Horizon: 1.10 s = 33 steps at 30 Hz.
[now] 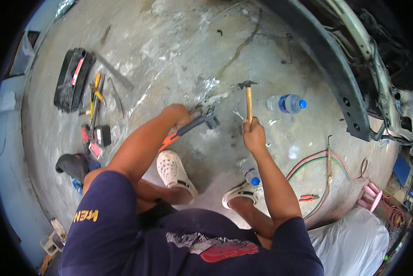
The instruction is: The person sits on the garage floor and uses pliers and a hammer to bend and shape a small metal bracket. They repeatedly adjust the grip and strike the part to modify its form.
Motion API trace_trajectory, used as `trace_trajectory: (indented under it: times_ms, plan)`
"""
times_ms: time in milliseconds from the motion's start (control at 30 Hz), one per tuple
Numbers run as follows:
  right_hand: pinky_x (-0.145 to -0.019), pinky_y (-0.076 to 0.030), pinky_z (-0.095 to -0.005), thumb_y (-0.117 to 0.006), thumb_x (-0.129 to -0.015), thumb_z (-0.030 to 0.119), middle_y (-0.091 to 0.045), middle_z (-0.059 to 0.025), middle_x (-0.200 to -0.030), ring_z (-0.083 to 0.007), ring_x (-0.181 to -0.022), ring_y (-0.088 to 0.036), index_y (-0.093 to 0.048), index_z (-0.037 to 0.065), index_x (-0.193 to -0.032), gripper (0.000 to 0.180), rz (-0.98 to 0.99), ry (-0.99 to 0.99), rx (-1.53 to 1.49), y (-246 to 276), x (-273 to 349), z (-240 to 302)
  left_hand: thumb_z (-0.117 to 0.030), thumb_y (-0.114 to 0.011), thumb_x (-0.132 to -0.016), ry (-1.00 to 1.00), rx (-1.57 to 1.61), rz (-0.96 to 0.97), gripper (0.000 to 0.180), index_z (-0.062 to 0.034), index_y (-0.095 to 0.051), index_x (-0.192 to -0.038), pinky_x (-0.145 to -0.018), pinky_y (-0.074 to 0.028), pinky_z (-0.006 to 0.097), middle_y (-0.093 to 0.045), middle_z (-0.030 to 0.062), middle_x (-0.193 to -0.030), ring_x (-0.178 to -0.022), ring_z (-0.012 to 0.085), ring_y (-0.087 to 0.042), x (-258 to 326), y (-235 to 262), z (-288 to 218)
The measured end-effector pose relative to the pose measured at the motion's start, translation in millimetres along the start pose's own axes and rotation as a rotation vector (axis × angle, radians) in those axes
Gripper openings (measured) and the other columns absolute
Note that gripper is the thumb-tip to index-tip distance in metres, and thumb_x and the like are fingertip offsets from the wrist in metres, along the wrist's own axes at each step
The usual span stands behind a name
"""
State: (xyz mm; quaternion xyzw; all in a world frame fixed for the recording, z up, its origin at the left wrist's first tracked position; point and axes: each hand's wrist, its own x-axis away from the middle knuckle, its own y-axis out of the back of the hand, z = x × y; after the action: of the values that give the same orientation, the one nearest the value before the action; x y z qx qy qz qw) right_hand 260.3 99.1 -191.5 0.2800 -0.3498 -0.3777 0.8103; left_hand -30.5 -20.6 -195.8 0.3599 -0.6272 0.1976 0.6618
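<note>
My right hand [254, 136] is closed round the wooden handle of a hammer [249, 99]. The hammer's dark head is raised at the far end, over the concrete floor. My left hand [179, 115] is closed on something largely hidden by the fingers; a dark metal end juts out towards a small, light metal piece [214, 99] on the floor. Just nearer than that piece lies a second hammer [188, 129] with a black and orange handle, its head beside the metal piece. A small shiny metal part [237, 113] rests left of the wooden handle.
Two water bottles [287, 103] [250, 172] lie at right and near my shoe. A torch [329, 161] with red and green hoses and red-handled pliers [308, 198] are at right. Car bodywork [326, 60] borders the far right. A black case [70, 80] and a cordless drill [93, 136] lie left.
</note>
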Motion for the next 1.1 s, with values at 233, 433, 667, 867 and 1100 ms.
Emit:
trace_trajectory:
  times_ms: [233,433,667,867,1100]
  plan:
    - [-0.061,-0.049,-0.0547,-0.058,-0.107,0.029,-0.065,-0.0245,-0.07,-0.0487,-0.068,-0.066,-0.054,0.003,-0.101,0.028,0.029,0.106,-0.178,42,11,50,-0.048,-0.063,-0.096,0.048,-0.02,-0.321,0.051,0.0002,-0.077,-0.109,-0.095,-0.057,0.048,-0.074,0.0239,-0.117,-0.11,0.04,-0.072,41,-20,24]
    - [-0.06,-0.049,-0.0509,-0.058,-0.107,0.03,-0.064,-0.0218,-0.07,-0.0444,-0.066,-0.065,-0.055,0.003,-0.101,0.028,0.086,0.181,-0.162,26,30,52,-0.033,-0.058,-0.098,0.085,0.124,-0.366,0.039,-0.0065,-0.077,-0.119,-0.097,-0.057,0.046,-0.073,0.0189,-0.126,-0.118,0.0355,-0.07,49,-30,-7]
    - [-0.071,-0.054,-0.0567,-0.057,-0.106,0.032,-0.07,-0.0265,-0.08,-0.0487,-0.076,-0.069,-0.056,0.0,-0.107,0.033,0.255,0.104,0.126,3,21,39,-0.023,-0.061,-0.095,0.055,0.008,-0.325,0.033,-0.0046,-0.076,-0.118,-0.096,-0.058,0.045,-0.075,0.0166,-0.124,-0.116,0.0327,-0.072,49,-22,-8]
    - [-0.069,-0.053,-0.0557,-0.057,-0.106,0.03,-0.07,-0.0256,-0.08,-0.0483,-0.076,-0.069,-0.057,0.001,-0.109,0.03,0.154,0.197,-0.005,44,21,89,-0.025,-0.057,-0.098,-0.031,0.015,-0.448,0.034,0.002,-0.076,-0.091,-0.084,-0.06,0.047,-0.077,0.0207,-0.095,-0.092,0.035,-0.076,27,-39,10]
    - [-0.07,-0.053,-0.0531,-0.057,-0.106,0.028,-0.07,-0.0262,-0.087,-0.0476,-0.08,-0.07,-0.054,0.002,-0.114,0.027,-0.025,0.322,-0.283,40,28,100,-0.036,-0.056,-0.1,-0.031,0.142,-0.098,0.045,0.0027,-0.078,-0.096,-0.078,-0.059,0.044,-0.076,0.0223,-0.086,-0.076,0.0317,-0.076,20,-30,16]
